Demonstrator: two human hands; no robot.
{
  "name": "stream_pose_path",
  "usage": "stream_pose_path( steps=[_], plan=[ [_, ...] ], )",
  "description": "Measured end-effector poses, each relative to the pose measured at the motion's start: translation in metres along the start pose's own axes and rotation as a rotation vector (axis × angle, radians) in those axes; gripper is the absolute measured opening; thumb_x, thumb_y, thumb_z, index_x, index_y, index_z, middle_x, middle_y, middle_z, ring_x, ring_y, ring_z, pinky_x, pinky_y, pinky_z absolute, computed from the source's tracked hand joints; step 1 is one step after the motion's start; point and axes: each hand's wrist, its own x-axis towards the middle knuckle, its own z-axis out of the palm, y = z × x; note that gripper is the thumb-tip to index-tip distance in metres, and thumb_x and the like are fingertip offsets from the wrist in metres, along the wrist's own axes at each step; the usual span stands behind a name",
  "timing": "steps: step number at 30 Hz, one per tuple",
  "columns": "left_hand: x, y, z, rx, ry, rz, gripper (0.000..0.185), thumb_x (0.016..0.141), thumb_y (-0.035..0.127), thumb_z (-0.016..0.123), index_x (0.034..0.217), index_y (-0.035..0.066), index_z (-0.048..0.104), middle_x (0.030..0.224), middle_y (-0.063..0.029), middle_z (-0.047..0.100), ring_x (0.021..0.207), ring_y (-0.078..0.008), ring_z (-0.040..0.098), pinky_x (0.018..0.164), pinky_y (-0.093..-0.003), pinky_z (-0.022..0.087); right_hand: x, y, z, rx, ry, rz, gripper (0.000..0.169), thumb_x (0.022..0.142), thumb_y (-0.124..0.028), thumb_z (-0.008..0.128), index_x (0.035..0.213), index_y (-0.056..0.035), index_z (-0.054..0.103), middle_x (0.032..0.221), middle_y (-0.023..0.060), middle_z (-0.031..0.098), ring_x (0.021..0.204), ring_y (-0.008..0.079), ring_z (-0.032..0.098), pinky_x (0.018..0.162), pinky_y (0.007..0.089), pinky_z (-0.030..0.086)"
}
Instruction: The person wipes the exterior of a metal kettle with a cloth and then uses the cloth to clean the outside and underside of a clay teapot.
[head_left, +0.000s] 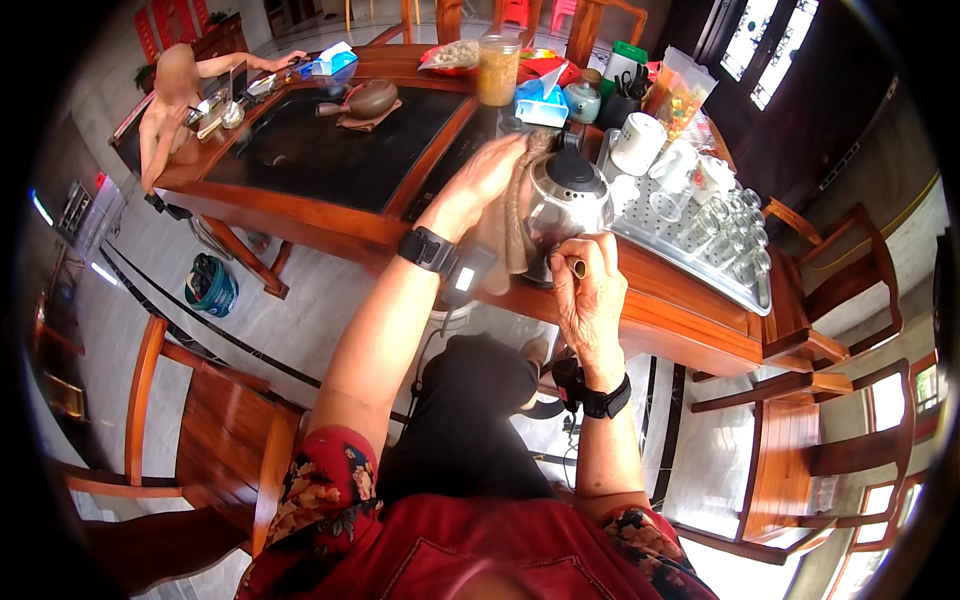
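Note:
A shiny steel kettle (568, 206) with a black lid stands near the front edge of the wooden table. Against its left side hangs a brown cloth (517, 217), with my left hand (487, 172) on its upper part; the fingertips are partly hidden. My right hand (592, 289) is closed around a short tube (576, 268) at the kettle's lower front, its open end facing me. This tube looks like the kettle's spout, though my fingers cover most of it. Both wrists wear black bands.
Right of the kettle, a perforated metal tray (645, 217) holds glasses and white mugs. Behind stand a tissue box (541, 103), a small teapot (582, 102) and a tall jar (499, 71). Another person (176, 97) sits at the table's far left. Wooden chairs (217, 427) flank me.

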Motion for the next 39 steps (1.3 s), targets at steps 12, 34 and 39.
stream_pose_path(
  steps=[12, 34, 39],
  plan=[
    [0.04, -0.011, -0.013, 0.05, -0.111, -0.29, 0.053, 0.105, 0.047, 0.05, 0.133, 0.004, 0.062, 0.127, -0.0056, 0.067, 0.112, -0.0122, 0.063, 0.098, -0.0278, 0.052, -0.002, 0.001, 0.0, 0.0, 0.014, -0.007, 0.007, 0.093, -0.006, 0.066, 0.098, -0.0056, 0.062, 0.095, 0.012, 0.056, 0.076, 0.0303, 0.062, 0.069, 0.0362, 0.051],
    [0.059, -0.011, -0.028, 0.553, -0.323, 0.094, 0.044, 0.107, 0.036, 0.047, 0.121, 0.001, 0.07, 0.114, -0.0077, 0.072, 0.106, -0.0132, 0.064, 0.094, -0.0305, 0.05, -0.001, -0.002, 0.002, -0.003, 0.028, 0.014, 0.006, 0.094, -0.006, 0.065, 0.099, -0.0063, 0.061, 0.096, 0.0114, 0.056, 0.076, 0.0288, 0.062, 0.069, 0.0354, 0.051],
    [0.039, -0.016, -0.015, 0.433, -0.194, 0.132, 0.04, 0.107, 0.031, 0.048, 0.116, 0.0, 0.071, 0.103, -0.0042, 0.073, 0.094, -0.0092, 0.064, 0.084, -0.0277, 0.052, -0.002, 0.0, 0.003, -0.004, 0.027, 0.016, 0.004, 0.095, -0.007, 0.064, 0.098, -0.0055, 0.061, 0.096, 0.0115, 0.055, 0.075, 0.0277, 0.061, 0.068, 0.0344, 0.05]
  ],
)
